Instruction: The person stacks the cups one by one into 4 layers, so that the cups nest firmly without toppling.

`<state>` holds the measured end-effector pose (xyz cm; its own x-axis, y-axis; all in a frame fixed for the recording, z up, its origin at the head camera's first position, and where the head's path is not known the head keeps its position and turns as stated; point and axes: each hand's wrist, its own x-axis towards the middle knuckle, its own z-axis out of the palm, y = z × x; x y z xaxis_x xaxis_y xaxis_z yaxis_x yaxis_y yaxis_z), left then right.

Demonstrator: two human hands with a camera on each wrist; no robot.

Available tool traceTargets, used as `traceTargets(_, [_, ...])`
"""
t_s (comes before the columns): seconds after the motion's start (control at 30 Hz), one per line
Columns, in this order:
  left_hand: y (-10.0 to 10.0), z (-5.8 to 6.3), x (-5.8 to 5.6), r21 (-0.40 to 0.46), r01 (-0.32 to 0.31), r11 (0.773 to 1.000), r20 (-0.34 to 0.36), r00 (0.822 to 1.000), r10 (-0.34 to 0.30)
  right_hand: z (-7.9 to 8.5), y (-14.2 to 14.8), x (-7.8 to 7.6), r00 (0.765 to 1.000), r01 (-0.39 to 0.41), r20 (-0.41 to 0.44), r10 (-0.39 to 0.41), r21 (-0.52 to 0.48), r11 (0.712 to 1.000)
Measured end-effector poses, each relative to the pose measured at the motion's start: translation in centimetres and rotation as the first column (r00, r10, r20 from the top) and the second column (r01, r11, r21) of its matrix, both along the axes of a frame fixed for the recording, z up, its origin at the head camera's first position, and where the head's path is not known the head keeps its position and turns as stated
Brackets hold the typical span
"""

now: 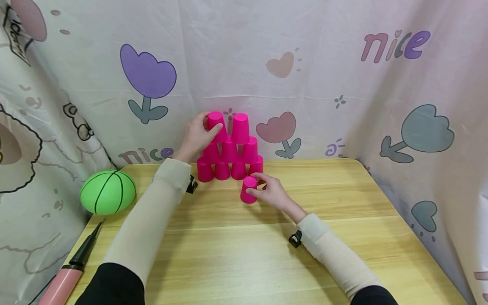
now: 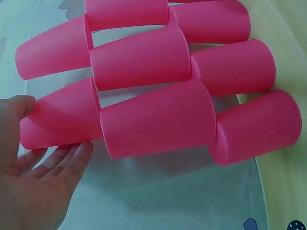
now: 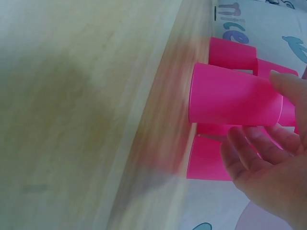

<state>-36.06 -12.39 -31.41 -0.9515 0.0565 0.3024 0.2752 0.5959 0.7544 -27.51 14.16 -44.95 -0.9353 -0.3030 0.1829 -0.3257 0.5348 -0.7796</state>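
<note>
Upside-down bright pink cups form a stack at the back of the table: several in the bottom row, three in the middle, two on top. My left hand holds the top-left pink cup between thumb and fingers; its rim rests on the middle row. Beside it stands the other top cup. In front of the stack's right end, my right hand grips a single inverted pink cup from its right side, thumb on the near side and fingers behind. Some bottom-row cups show below my left hand.
A green ball with black lines sits at the table's left edge. Near it lies a pink hand pump with a black nozzle. Behind the wooden table hangs a printed curtain, close to the stack.
</note>
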Motion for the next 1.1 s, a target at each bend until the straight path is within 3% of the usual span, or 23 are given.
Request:
traceTargets(0.5, [0.3,0.0,-0.2,-0.006,-0.001,1.0,0.038,0.999,0.001,-0.5,0.1,0.0,1.0,-0.017,-0.001,0.017,0.008,1.0])
traceTargets(0.73, [-1.2,-0.1,-0.4,0.084,0.018,0.996,0.077,0.997,-0.024,-0.3,0.2,-0.1,1.0,-0.01,0.009,0.01,0.009,1.0])
traceTargets(0.83, [-3.0,-1.3,-0.4,0.09,0.006,0.996,0.073,0.997,-0.013,-0.2,0.2,-0.1,1.0,-0.013,0.01,0.013,0.001,1.0])
traceTargets(0.97, [-5.2,-4.3,-0.2,0.059,0.017,0.998,0.063,0.998,-0.021,-0.2,0.2,0.0,1.0,-0.011,0.013,0.011,-0.007,1.0])
traceTargets(1.1, [-6.5,-7.3,0.1,0.017,0.017,1.0,0.129,0.991,-0.019,0.0,0.1,0.2,1.0,-0.004,0.016,0.005,-0.021,1.0])
